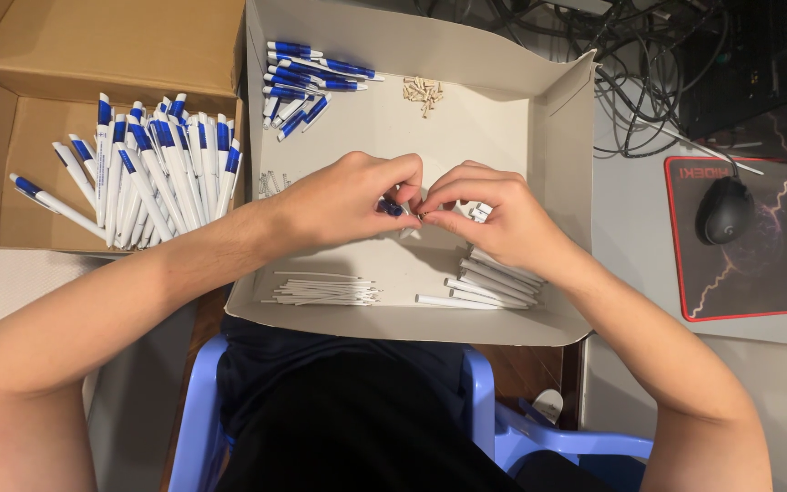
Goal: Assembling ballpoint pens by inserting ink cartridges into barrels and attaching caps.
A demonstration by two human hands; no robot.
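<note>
White cardboard forms the shallow tray (557,118) that serves as the landmark, its flaps folded outward and its bare floor sorted into little heaps. Over the middle of the tray, the left hand (343,202) and the right hand (485,210) meet fingertip to fingertip. The left hand pinches a small blue pen part (392,208) between thumb and forefinger, fingers curled closed around it; the part sits right at the centre of the tray, just above its floor. The right hand's thumb and forefinger are pressed together against the end of that same part, apparently nipping something tiny there, though what it grips is too small to tell. In the tray's far left corner lies a heap of blue clip pieces (307,82), and just to their right, still along the far wall, a small cluster of tan plugs (423,91). Near the tray's front edge, to the left, lies a bundle of thin white refills (325,292); to the right of these, under the right wrist, a row of white barrels (489,282) lies side by side. A few thin clear pieces (270,185) rest by the tray's left wall. Left of the tray stands a brown carton (11,118) holding a pile of finished blue-and-white pens (152,173). Right of the tray, well apart on the grey desk, a black mouse (726,210) sits on a dark red-edged mat (776,273), with tangled black cables (649,82) beyond it. Below the tray's front edge shows a blue plastic chair (503,428).
</note>
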